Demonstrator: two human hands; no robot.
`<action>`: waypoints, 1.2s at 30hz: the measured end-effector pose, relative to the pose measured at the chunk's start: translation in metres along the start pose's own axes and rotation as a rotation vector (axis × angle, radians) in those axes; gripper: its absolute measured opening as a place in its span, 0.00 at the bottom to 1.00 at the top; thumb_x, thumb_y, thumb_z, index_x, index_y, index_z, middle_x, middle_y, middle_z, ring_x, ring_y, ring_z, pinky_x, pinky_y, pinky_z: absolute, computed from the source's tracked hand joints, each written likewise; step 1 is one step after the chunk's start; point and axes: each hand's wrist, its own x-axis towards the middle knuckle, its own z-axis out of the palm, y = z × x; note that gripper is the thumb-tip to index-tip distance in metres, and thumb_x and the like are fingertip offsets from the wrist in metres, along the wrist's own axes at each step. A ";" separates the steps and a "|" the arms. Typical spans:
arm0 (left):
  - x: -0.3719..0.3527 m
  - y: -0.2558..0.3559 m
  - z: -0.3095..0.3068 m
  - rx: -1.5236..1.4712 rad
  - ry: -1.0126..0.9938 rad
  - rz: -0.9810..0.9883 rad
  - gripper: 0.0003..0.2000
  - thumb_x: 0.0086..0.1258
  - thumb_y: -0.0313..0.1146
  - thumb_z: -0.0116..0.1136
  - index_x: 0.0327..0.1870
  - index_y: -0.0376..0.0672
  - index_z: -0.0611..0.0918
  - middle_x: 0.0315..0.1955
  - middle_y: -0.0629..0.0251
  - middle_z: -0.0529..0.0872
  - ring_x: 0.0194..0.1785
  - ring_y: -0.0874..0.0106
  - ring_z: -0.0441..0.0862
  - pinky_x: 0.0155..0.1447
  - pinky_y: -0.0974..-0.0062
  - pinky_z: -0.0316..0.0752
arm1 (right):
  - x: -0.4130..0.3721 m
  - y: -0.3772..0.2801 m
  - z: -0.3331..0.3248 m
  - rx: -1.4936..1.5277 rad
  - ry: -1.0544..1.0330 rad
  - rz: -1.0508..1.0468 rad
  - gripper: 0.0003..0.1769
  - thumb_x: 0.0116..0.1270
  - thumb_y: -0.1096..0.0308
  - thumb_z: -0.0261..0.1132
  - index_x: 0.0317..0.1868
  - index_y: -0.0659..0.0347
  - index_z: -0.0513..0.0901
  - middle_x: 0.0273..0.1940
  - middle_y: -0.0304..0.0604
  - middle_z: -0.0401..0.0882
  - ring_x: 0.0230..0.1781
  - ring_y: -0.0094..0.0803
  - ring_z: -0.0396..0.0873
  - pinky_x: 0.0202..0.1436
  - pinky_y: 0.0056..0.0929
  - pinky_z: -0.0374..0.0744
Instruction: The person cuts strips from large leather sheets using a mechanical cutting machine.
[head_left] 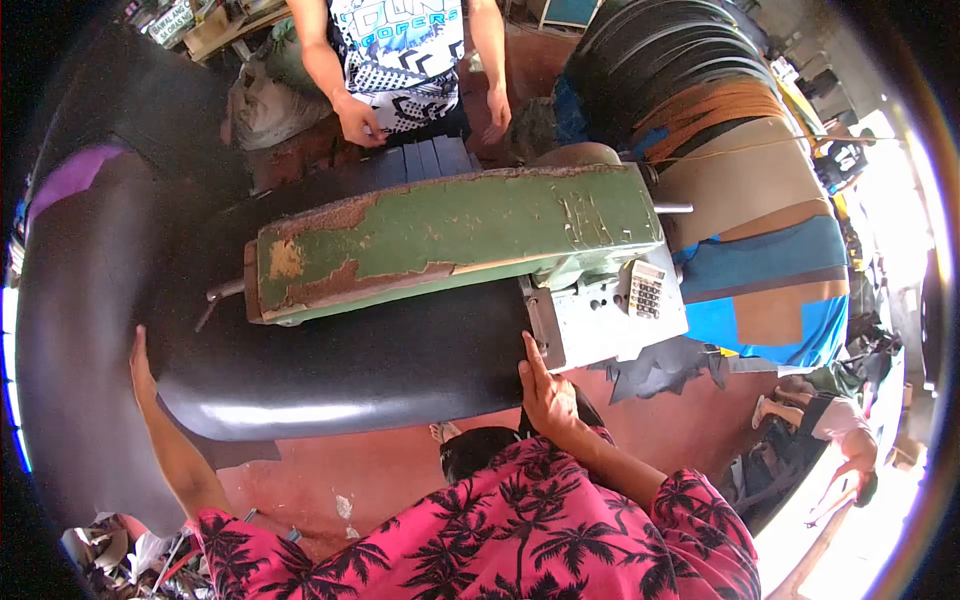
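A wide sheet of black, leather-like material lies under the arm of a large green sewing machine with chipped, worn paint. Seen edge-on, my left hand rests against the dark material at the left, its fingers stretched out. At the sheet's right end, close to the metal plate of the white machine bed, is my right hand. Its fingers extend forward, index fingertip near the plate's edge. A calculator sits on the bed.
Across the machine stands a person in a patterned shirt, hands near dark strips. Stacked material rolls and sheets fill the right side. Another person bends low at far right. Below is a red floor.
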 end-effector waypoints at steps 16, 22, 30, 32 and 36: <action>-0.173 -0.148 -0.039 -0.121 0.335 -0.019 0.27 0.73 0.49 0.58 0.62 0.33 0.79 0.55 0.62 0.82 0.55 0.67 0.76 0.62 0.71 0.69 | 0.001 0.001 0.007 -0.023 0.115 -0.109 0.30 0.78 0.61 0.51 0.76 0.60 0.59 0.34 0.63 0.84 0.19 0.54 0.81 0.21 0.47 0.79; -0.185 -0.111 -0.049 0.031 0.359 0.081 0.29 0.75 0.48 0.56 0.66 0.32 0.75 0.66 0.52 0.75 0.68 0.62 0.71 0.72 0.68 0.61 | 0.004 0.003 0.012 0.039 0.225 -0.169 0.29 0.77 0.61 0.52 0.75 0.57 0.61 0.40 0.69 0.83 0.30 0.62 0.83 0.32 0.52 0.82; -0.163 -0.068 -0.030 0.145 0.272 0.197 0.27 0.77 0.46 0.53 0.66 0.31 0.74 0.68 0.52 0.73 0.70 0.63 0.69 0.75 0.69 0.58 | -0.001 -0.003 0.007 0.078 0.122 -0.007 0.29 0.77 0.59 0.51 0.76 0.53 0.61 0.49 0.74 0.79 0.37 0.68 0.82 0.38 0.53 0.83; -0.151 -0.061 -0.025 0.087 0.244 0.187 0.27 0.77 0.46 0.54 0.67 0.32 0.74 0.68 0.53 0.73 0.71 0.63 0.69 0.75 0.69 0.58 | -0.002 0.000 0.011 0.041 0.076 0.051 0.29 0.77 0.58 0.51 0.76 0.50 0.61 0.51 0.75 0.77 0.40 0.69 0.81 0.39 0.55 0.83; -0.121 -0.056 -0.018 0.115 0.256 0.160 0.27 0.76 0.46 0.54 0.67 0.34 0.74 0.68 0.54 0.73 0.72 0.63 0.68 0.75 0.70 0.57 | -0.002 -0.003 0.006 0.055 0.028 0.091 0.29 0.77 0.57 0.51 0.76 0.47 0.61 0.53 0.75 0.76 0.42 0.70 0.81 0.41 0.56 0.83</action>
